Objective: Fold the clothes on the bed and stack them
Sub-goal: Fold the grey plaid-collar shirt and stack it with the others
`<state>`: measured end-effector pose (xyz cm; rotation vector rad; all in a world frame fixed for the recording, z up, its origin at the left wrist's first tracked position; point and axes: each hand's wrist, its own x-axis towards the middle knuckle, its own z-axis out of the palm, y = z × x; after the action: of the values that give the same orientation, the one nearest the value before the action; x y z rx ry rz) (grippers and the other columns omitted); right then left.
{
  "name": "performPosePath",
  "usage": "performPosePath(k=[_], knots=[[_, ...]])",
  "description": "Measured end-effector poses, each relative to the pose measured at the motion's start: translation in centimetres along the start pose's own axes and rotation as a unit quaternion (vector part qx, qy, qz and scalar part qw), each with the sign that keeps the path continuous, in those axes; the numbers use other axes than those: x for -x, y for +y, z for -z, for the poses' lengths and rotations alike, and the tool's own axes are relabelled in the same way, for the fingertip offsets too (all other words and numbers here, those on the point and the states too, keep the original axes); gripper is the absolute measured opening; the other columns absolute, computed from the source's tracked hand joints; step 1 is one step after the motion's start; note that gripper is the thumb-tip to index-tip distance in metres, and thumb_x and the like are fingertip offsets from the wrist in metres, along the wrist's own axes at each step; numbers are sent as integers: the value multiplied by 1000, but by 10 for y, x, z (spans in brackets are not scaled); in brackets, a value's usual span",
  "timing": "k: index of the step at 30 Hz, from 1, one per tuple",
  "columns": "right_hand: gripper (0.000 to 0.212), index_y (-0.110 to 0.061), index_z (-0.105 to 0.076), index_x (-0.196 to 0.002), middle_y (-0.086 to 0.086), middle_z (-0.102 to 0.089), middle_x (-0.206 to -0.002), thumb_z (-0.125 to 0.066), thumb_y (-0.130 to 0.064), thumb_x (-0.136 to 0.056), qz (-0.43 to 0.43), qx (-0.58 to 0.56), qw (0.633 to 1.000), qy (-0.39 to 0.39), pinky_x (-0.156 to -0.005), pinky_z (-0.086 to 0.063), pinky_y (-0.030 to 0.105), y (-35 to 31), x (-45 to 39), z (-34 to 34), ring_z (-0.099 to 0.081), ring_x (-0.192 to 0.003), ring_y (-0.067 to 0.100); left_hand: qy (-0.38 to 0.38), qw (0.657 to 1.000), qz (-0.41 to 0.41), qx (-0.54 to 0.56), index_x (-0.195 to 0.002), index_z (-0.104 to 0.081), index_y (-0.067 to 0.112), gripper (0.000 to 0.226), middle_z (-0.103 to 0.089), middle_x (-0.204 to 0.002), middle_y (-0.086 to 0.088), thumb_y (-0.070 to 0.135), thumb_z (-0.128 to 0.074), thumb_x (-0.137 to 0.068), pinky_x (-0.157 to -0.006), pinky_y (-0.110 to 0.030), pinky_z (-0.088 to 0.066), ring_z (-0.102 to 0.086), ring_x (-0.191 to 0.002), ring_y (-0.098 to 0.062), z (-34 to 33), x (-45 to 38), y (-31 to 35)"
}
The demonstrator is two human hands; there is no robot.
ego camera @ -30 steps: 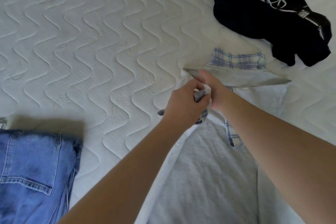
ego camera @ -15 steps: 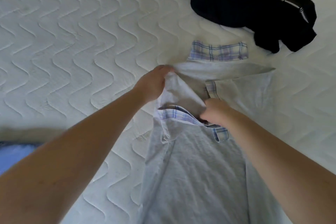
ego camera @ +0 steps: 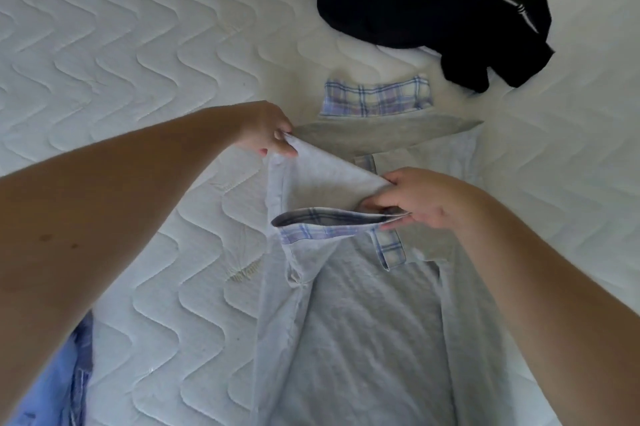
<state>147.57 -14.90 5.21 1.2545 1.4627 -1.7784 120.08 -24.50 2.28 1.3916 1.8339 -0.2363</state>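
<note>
A light grey shirt [ego camera: 363, 339] with plaid collar and cuff trim lies on the white quilted bed [ego camera: 138, 45], running from the middle toward the bottom edge. My left hand [ego camera: 268, 129] pinches the corner of a folded sleeve at the shirt's upper left. At the plaid cuff edge in the middle, my right hand [ego camera: 415, 199] pinches the same sleeve. The sleeve is stretched between both hands, lifted slightly off the shirt body. A plaid collar [ego camera: 375, 96] lies flat beyond the hands.
A crumpled black garment [ego camera: 415, 0] with white lettering lies at the top right of the bed. Blue denim [ego camera: 59, 380] shows at the bottom left corner, partly behind my left forearm. Bare quilted mattress spreads to the left and upper left.
My hands have moved apart: the left went up and left with the sleeve corner, the right stayed at the plaid cuff. The sleeve now spreads between them. The camera shifted toward the shirt.
</note>
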Motion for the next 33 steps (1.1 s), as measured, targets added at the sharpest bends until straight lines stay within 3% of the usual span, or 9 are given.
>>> performPosePath(k=[3, 8, 12, 16, 20, 23, 27, 31, 33], knots=[[25, -13, -67, -111, 9, -73, -103, -72, -11, -87, -18, -20, 999, 35, -76, -59, 33, 17, -9, 6, -71, -91, 20, 52, 996, 15, 74, -79, -62, 19, 36, -65, -72, 5, 54, -67, -86, -71, -31, -51, -65, -50, -3, -12, -3, -5], [23, -20, -64, -100, 0, -71, -82, -75, -9, -83, -40, -5, 995, 87, -64, -58, 19, 48, -13, -8, -69, -68, 5, 163, 982, 37, 87, -94, -66, 15, 35, -67, -87, -4, 50, -67, -87, -69, -31, -44, -64, -77, -22, -48, -8, -6], [25, -11, -66, -104, 14, -70, -98, -68, 1, -82, 21, -53, 987, 152, -82, -60, 34, 58, -9, -24, -70, -89, 24, 209, 967, 40, 139, -91, -68, 20, 30, -70, -82, -2, 50, -69, -85, -66, -30, -48, -69, -70, -19, -57, -2, -7], [14, -18, -68, -97, 17, -72, -102, -66, -6, -89, 76, -221, 968, 94, -86, -58, 35, 59, 2, -29, -71, -95, 23, 184, 962, 56, 192, -91, -67, 26, 30, -68, -77, 3, 55, -71, -82, -54, -27, -49, -62, -40, -11, -53, 1, -9], [10, -15, -66, -100, 2, -73, -87, -57, -13, -96, 97, -330, 939, -8, -67, -58, 28, 59, 6, -17, -70, -77, 17, 198, 975, 47, 88, -86, -63, 23, 37, -61, -72, 4, 59, -68, -81, -61, -29, -39, -61, -66, -20, -42, -2, -12], [11, -16, -66, -97, -1, -66, -75, -55, -17, -98, 102, -212, 971, 43, -53, -52, 21, 52, 1, 7, -60, -62, 9, 213, 974, 53, 54, -83, -58, 27, 38, -55, -72, 6, 64, -66, -79, -66, -30, -34, -54, -75, -19, -39, -5, -8], [14, -9, -66, -104, 6, -65, -83, -56, -19, -99, 110, -9, 971, 214, -63, -58, 24, 49, -16, 33, -64, -70, 15, 221, 970, 43, 90, -79, -59, 28, 31, -55, -75, 9, 57, -68, -82, -58, -28, -33, -52, -71, -14, -36, -12, -7], [42, -17, -56, -102, 3, -63, -101, -72, -50, -82, 12, -5, 978, 209, -55, -47, 20, 55, -22, 18, -61, -78, 11, 146, 986, 16, 81, -99, -67, 26, 24, -60, -83, 10, 45, -71, -86, -62, -25, -36, -53, -72, -11, -33, -13, -14], [52, -15, -56, -116, -1, -64, -110, -80, -40, -77, 32, 21, 972, 233, -62, -45, 22, 59, -28, 3, -62, -90, 12, 140, 989, 15, 44, -106, -68, 21, 23, -64, -92, 3, 35, -71, -89, -70, -26, -36, -54, -84, -15, -34, -12, -15]])
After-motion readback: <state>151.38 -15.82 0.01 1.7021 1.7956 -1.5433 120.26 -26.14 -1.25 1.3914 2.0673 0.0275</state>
